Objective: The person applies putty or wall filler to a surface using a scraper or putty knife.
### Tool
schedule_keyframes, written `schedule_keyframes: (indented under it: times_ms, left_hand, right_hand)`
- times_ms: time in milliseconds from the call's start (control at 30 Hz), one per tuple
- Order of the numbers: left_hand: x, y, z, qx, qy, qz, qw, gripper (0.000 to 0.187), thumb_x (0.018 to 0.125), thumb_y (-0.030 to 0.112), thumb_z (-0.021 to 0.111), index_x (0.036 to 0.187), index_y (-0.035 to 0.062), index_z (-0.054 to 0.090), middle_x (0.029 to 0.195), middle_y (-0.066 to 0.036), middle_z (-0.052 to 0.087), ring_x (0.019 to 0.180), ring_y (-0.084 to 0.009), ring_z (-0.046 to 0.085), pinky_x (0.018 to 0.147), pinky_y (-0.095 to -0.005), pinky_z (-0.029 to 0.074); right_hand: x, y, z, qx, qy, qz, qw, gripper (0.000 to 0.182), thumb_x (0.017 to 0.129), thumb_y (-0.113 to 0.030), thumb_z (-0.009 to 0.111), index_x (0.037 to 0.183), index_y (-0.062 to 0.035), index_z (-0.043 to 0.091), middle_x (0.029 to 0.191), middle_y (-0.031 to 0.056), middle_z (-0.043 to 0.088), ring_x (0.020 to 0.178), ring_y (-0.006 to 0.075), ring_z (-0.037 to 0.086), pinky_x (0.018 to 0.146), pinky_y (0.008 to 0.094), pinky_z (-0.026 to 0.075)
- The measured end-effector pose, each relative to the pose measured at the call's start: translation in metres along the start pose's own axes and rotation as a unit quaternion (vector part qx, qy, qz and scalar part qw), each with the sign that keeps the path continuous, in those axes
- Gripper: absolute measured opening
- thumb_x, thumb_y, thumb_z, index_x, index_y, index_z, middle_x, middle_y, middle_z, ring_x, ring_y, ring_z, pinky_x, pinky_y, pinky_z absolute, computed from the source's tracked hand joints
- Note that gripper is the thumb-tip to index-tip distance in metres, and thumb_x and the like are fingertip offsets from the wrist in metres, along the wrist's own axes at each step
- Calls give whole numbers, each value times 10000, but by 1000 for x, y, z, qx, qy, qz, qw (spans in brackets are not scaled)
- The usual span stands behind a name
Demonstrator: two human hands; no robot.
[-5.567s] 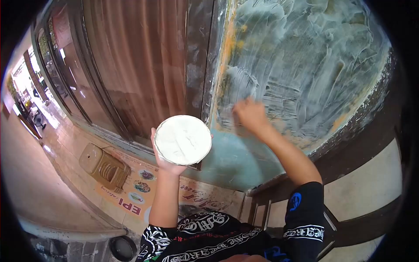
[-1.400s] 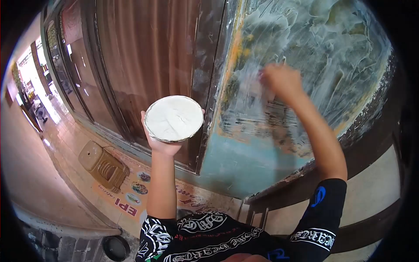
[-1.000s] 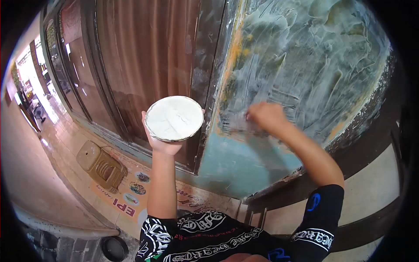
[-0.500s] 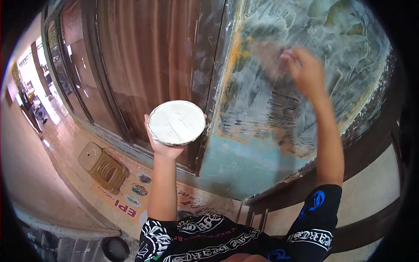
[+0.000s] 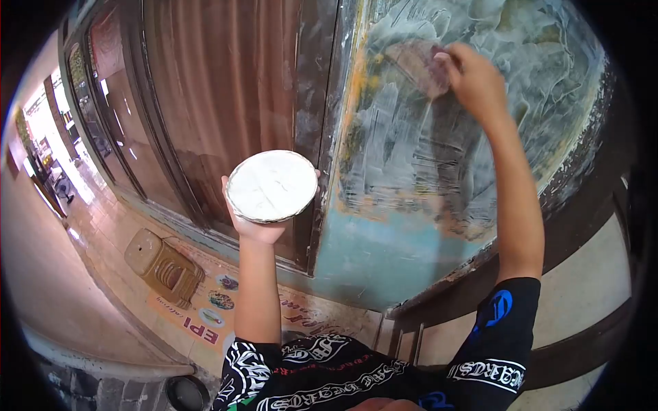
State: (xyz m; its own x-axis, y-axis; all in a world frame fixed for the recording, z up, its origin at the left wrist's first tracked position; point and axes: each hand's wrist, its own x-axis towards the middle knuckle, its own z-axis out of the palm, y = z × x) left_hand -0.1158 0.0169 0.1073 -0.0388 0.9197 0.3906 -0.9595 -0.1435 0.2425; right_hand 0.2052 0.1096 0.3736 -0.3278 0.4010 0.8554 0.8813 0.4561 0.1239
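My left hand (image 5: 259, 229) holds up a round tub of white putty (image 5: 272, 185), its thumb and fingertips showing at the sides and the rest hidden beneath. The putty's surface is nearly level with the rim, with a few lines across it. In my right hand (image 5: 476, 79) a thin, flat, brownish putty scraper (image 5: 417, 67) is pinched between thumb and fingers. Its broad blade lies against the wall (image 5: 397, 137), which is streaked with white-grey putty over a blue-green ground. Bare orange-brown patches run along the coated area's left and lower edges.
Left of the wall stands a dark wood-framed window (image 5: 212, 82) with a brown curtain behind it. A tan plastic stool (image 5: 163, 267) is on the tiled floor beside a printed banner (image 5: 199, 322). A dark round basin (image 5: 186, 392) sits at bottom left.
My right hand and the scraper have moved slightly up the wall, and the scraper shows more sharply now. The tub in my left hand has shifted a little up and left in view.
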Motion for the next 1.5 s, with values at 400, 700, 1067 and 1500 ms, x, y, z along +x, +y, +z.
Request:
schedule_keyframes:
  times_ms: [400,700,1067,1500]
  left_hand:
    - [-13,3,-6,-31,28,-1,999,864,907,741,405,1448,70,464,1503,-171,451,1352,-423,446,1130,-588,354]
    - [-16,5,-3,-14,22,7,1000,914,887,741,439,1485,51,392,1533,-225,375,1363,-523,358,1124,-669,293]
    - [-30,20,-9,-50,49,36,997,913,892,709,470,1493,30,370,1532,-264,362,1349,-523,392,1114,-683,320]
    - [-28,22,-2,9,26,32,999,886,905,762,375,1459,75,451,1503,-165,453,1360,-415,440,1138,-583,347]
  right_hand:
    - [-214,-37,161,-98,-252,-248,930,105,846,-217,615,912,-143,648,916,25,677,902,247,665,579,426,522]
    - [-27,-42,36,12,56,-83,995,215,959,-326,583,917,-120,628,887,87,657,842,328,642,666,465,526]
    - [-213,-57,188,-72,-282,-244,925,108,822,-199,620,882,-114,647,878,50,683,845,266,676,603,444,522]
    - [-175,-96,130,-38,-342,-210,915,132,856,-197,606,898,-85,662,892,86,703,869,288,688,640,481,546]
